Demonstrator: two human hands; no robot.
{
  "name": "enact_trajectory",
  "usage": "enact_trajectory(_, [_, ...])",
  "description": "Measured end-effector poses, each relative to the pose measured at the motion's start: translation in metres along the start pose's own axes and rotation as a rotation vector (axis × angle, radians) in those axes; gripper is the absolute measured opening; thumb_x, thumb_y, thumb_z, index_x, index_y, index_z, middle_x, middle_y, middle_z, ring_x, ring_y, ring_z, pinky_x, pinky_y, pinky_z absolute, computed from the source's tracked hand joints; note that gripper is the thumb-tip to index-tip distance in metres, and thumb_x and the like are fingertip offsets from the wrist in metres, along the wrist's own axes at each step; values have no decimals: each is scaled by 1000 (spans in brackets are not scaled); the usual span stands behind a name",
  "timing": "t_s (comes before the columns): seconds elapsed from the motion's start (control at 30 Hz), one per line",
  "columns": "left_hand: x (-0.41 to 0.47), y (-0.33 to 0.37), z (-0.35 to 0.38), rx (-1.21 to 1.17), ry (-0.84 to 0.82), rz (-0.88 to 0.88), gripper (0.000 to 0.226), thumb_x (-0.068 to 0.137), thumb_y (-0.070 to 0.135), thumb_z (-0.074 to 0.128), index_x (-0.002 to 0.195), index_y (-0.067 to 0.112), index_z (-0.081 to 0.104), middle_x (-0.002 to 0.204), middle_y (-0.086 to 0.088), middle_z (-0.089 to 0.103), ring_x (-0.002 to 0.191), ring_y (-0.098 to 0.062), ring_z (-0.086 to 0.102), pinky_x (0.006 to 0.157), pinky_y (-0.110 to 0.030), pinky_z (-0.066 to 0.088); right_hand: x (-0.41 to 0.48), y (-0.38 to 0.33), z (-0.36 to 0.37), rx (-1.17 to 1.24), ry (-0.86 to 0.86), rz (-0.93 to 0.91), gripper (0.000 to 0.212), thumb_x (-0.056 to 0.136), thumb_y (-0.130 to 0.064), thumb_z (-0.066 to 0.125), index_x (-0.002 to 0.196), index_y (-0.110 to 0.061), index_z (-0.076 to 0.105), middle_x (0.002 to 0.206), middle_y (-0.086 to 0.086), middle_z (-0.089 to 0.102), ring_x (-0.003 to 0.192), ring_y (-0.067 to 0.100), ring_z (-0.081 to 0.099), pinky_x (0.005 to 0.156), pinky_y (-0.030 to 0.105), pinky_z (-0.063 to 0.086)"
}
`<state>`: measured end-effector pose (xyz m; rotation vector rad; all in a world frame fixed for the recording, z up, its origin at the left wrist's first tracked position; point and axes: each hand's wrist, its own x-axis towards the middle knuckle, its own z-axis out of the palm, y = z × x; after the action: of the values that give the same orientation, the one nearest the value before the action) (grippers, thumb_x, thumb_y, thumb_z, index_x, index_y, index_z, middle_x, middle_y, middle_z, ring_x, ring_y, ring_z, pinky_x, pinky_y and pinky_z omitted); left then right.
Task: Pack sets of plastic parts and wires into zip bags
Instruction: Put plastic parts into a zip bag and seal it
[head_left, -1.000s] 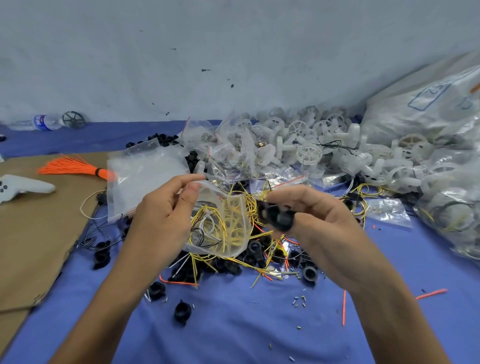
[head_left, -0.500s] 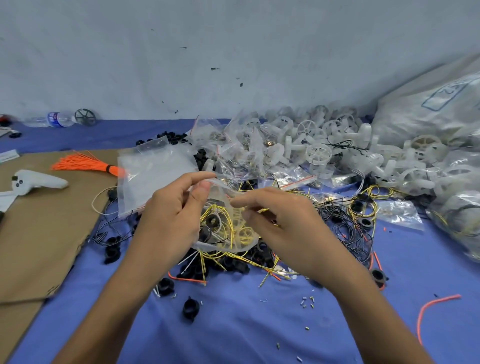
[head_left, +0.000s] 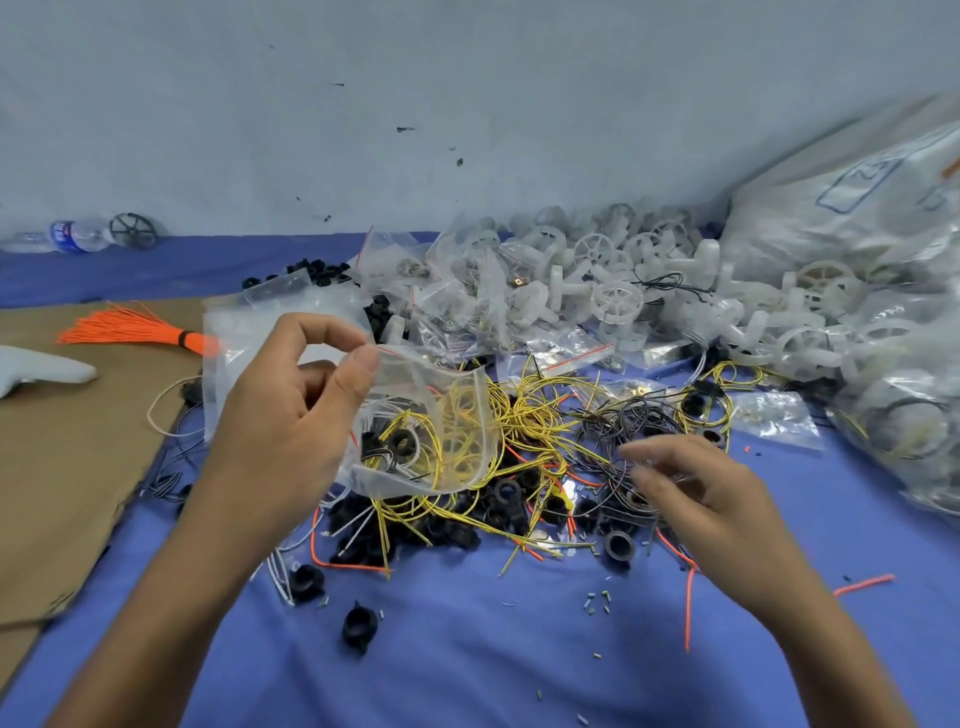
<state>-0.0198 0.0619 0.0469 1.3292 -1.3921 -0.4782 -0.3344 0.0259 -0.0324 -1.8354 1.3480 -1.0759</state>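
My left hand (head_left: 291, 410) pinches the top corner of a small clear zip bag (head_left: 457, 410) between thumb and forefinger, holding it above the table. Inside the bag are yellow wires, a black wire and black ring parts. My right hand (head_left: 691, 488) hovers lower right over a tangle of black wires (head_left: 628, 421), fingers loosely spread and blurred, holding nothing I can see. A heap of yellow wires (head_left: 530, 410) and black plastic rings (head_left: 506, 491) lies between the hands on the blue cloth (head_left: 467, 649).
White plastic wheels (head_left: 618, 296) and filled zip bags pile up at the back. Large sacks (head_left: 872, 218) stand at the right. A stack of empty bags (head_left: 270, 312), an orange wire bundle (head_left: 140, 332) and brown cardboard (head_left: 67, 457) lie at the left. Loose black parts (head_left: 358, 626) dot the near cloth.
My right hand has left the bag's mouth and moved down to the right over the black wires. A black part it held earlier now seems to lie inside the bag.
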Motion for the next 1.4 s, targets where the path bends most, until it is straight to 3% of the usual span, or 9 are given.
enact_trajectory(0.23, [-1,5,6,-1,13,-15,10,89,45,58,90,35,56,47,-2,44,35,-7,32,34,-13,25,-9,30,-29,-16,88,150,25,92,-15,64,93,-39,72,88,-12,68,58,3,57,55,14,44])
enact_trajectory(0.43, [-6,7,8,33,-16,-26,10,88,47,57,91,37,56,49,-10,46,36,-9,31,34,-13,24,-10,13,-14,-45,24,115,26,92,-10,64,95,-36,72,87,-9,70,78,10,65,68,24,50])
enact_trajectory(0.6, [-23,9,21,201,-117,2,20,94,54,55,100,36,53,54,-8,50,42,-18,45,42,-30,38,-17,-76,6,91,-136,-258,16,98,-25,59,105,-34,70,87,-12,67,76,6,63,63,17,46])
enact_trajectory(0.7, [-30,15,31,374,-133,82,17,95,52,47,100,37,49,58,3,55,52,-13,52,50,-32,39,-1,-113,55,-241,-390,-523,25,93,-11,51,112,-21,63,106,-5,64,96,20,63,77,31,50])
enact_trajectory(0.8, [-30,22,32,397,-84,83,14,93,51,47,99,39,49,62,11,54,58,-8,52,50,-27,32,40,-117,121,-587,-576,-466,32,91,-12,53,123,-12,53,120,7,57,105,29,58,80,38,49])
enact_trajectory(0.97, [-30,26,30,428,-98,89,9,92,47,47,98,41,49,66,15,54,59,-7,51,49,-26,31,71,-103,162,-597,-542,-497,12,95,-4,50,100,-13,55,79,3,48,94,21,52,76,11,26])
enact_trajectory(1.13, [-33,22,32,407,-120,52,29,83,61,33,100,43,47,66,22,57,55,-8,50,52,-22,34,68,-92,168,-722,-508,-638,16,93,-5,50,86,-19,47,69,-6,34,97,25,58,68,18,12])
enact_trajectory(1.27, [-32,18,32,418,-102,45,20,86,58,37,99,45,47,65,21,57,56,-9,51,51,-24,34,58,-110,153,-800,-541,-528,31,97,-18,45,127,-17,52,112,7,56,126,21,46,102,31,37])
enact_trajectory(1.4, [-25,16,29,362,-39,52,14,91,50,45,97,39,49,63,13,61,53,-11,53,50,-35,39,32,-136,92,-632,-418,-475,27,93,-23,44,115,-16,57,108,6,56,101,27,54,77,30,38])
